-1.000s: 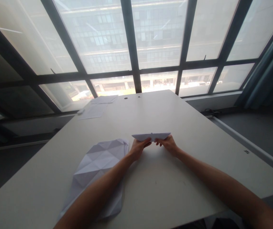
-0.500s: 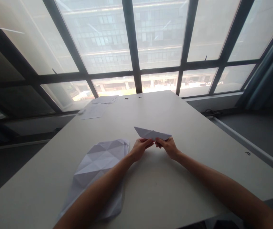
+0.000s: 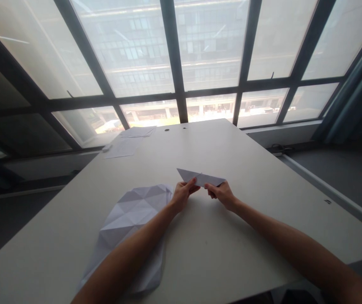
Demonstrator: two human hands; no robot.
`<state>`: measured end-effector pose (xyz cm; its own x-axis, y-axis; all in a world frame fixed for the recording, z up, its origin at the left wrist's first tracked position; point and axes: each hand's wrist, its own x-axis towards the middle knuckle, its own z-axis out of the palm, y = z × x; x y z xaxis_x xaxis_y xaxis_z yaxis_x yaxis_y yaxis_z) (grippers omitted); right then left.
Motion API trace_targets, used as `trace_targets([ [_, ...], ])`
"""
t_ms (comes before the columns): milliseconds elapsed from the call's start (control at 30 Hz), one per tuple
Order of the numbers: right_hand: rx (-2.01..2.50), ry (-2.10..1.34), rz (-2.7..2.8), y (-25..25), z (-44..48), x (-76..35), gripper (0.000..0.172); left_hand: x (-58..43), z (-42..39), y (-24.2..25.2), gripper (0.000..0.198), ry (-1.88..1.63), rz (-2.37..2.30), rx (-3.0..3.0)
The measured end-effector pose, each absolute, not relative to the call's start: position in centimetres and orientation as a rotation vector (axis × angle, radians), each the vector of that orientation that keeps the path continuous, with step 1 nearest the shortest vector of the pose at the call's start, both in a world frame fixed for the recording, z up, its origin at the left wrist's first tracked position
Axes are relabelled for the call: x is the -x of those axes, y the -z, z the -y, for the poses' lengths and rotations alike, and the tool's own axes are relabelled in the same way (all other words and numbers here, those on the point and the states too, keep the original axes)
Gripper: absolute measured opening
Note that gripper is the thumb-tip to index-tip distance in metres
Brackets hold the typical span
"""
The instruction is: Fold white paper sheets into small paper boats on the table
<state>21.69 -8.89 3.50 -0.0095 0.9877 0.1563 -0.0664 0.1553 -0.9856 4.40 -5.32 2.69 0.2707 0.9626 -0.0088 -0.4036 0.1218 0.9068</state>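
Observation:
A piece of folded white paper [image 3: 204, 179], long and pointed at its left end, is held above the table between both hands. My left hand [image 3: 183, 193] grips its lower left edge, thumb lying on the near face. At the right end, my right hand [image 3: 221, 194] pinches the paper with the thumb along its lower edge and the other fingers curled beneath. A large creased white sheet [image 3: 133, 207], marked with a grid of triangular folds, lies on the table to the left, partly hidden under my left forearm.
The white table [image 3: 263, 236] stretches away toward tall dark-framed windows. Several flat paper sheets [image 3: 122, 147] lie at its far left edge, beside a small white object [image 3: 106, 148]. A round dark spot [image 3: 167, 130] shows near the far end. A blue curtain [image 3: 353, 93] hangs on the right.
My left hand has shifted slightly left along the folded paper, its thumb now raised onto the near face. The right hand keeps its hold, almost unmoved.

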Motion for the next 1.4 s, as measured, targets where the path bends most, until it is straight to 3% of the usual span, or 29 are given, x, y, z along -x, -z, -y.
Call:
trace_targets([
  [300, 1.028, -1.153, 1.174, -3.2, 8.4, -22.2, 0.03, -3.8, 3.9, -2.6, 0.033, -1.362, -0.739, -0.695],
  [533, 1.021, -1.159, 1.257, -3.3, 9.1, -21.4, 0.031, -5.0, 5.8, -3.0, 0.035, -1.18, -0.602, -0.891],
  [933, 1.02, -1.083, 1.262, -2.7, 8.0, -22.4, 0.033, -4.0, 4.1, -3.4, 0.037, -1.511, -0.707, -0.63],
  [1167, 1.017, -1.092, 1.284, -2.6, 7.7, -22.3, 0.033, -4.7, 4.9, -2.8, 0.04, -1.379, -0.747, -0.786],
  [1400, 1.01, -1.005, 1.234, -2.7, 7.6, -22.6, 0.051, -5.0, 4.7, -2.7, 0.041, -1.445, -0.758, -0.764],
])
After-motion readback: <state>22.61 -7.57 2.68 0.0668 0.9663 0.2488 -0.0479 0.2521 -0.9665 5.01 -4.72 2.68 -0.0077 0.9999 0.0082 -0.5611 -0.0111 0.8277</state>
